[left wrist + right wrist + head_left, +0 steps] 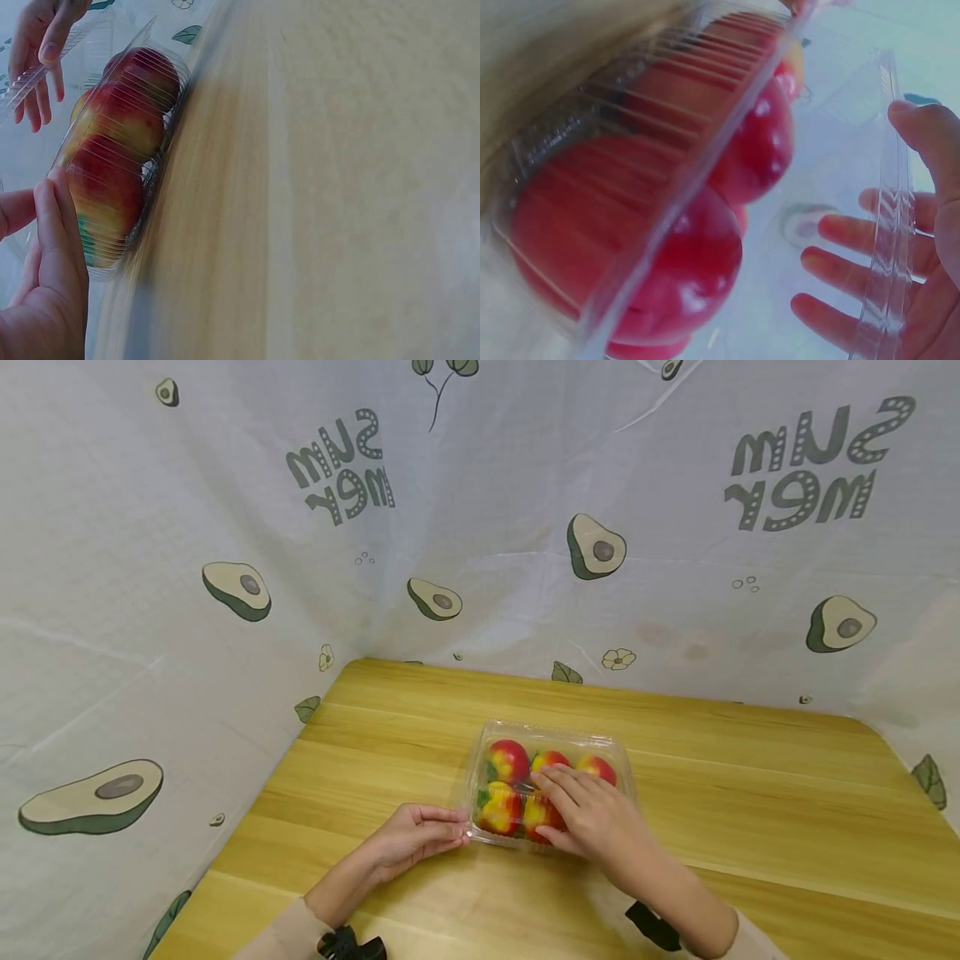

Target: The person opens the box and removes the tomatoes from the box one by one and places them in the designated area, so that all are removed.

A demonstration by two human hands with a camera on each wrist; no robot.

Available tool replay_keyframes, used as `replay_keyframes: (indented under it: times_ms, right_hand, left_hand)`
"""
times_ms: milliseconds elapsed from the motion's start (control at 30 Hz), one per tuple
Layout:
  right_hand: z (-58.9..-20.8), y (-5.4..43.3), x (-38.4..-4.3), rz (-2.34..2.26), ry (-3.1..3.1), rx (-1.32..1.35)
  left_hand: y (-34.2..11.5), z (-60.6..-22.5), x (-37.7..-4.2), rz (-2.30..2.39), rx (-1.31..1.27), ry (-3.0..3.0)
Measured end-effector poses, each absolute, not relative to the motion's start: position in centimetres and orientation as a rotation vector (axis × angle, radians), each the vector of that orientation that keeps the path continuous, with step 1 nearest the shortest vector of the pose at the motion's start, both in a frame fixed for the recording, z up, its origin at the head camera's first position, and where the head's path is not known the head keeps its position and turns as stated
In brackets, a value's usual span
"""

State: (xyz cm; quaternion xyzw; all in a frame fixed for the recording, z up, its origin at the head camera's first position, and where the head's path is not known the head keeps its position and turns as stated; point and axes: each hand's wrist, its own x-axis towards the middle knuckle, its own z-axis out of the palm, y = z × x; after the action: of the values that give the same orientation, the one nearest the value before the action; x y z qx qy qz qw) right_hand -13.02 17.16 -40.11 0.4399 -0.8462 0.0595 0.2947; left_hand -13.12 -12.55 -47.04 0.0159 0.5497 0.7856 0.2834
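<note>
A clear plastic clamshell box [558,728] sits on the table with several round red-and-yellow fruits [508,762] in it, some showing green patches. Its clear lid [889,247] stands tilted up, apart from the box's rim in the right wrist view. My left hand [418,839] pinches the box's near left corner between thumb and fingers. Over the lid, my right hand [592,810] spreads nearly straight fingers [836,274] across the plastic, with the thumb by the lid's edge. From the head, this hand hides part of the fruit on the right.
The wooden table [750,793] extends to both sides of the box. White cloth [510,468] printed with avocados and letters hangs behind the table and along its left side. A black strap [652,927] is at the right wrist, and a black mount [351,943] at the left.
</note>
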Motion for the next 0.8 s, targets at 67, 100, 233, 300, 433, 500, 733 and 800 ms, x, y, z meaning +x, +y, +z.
replay_keyframes:
  times_ms: [67, 100, 233, 300, 433, 500, 733, 800]
  right_hand:
    - [-39.8, 17.3, -13.1, 0.18, -2.263, 1.158]
    - [-39.7, 17.4, -13.1, 0.189, -2.269, 1.153]
    - [-39.3, 17.7, -13.3, 0.201, -2.273, 1.142]
    - [-39.1, 17.8, -13.4, 0.192, -2.269, 1.144]
    - [-38.7, 18.0, -13.6, 0.183, -2.262, 1.148]
    - [-38.6, 18.0, -13.7, 0.192, -2.257, 1.146]
    - [-37.6, 18.2, -14.1, 0.287, -2.235, 1.145]
    - [-37.2, 18.2, -14.2, 0.325, -2.235, 1.147]
  left_hand:
    - [-12.5, -47.0, -13.2, 2.103, 0.039, 1.469]
    - [-12.5, -47.0, -13.2, 2.102, 0.038, 1.467]
    - [-12.5, -47.1, -13.2, 2.103, 0.038, 1.465]
    - [-12.5, -47.1, -13.2, 2.102, 0.04, 1.465]
    - [-12.5, -47.1, -13.2, 2.099, 0.043, 1.469]
    - [-12.5, -47.2, -13.2, 2.098, 0.044, 1.472]
    - [-12.4, -47.1, -13.1, 2.1, 0.047, 1.475]
    - [-12.4, -47.1, -13.1, 2.1, 0.048, 1.476]
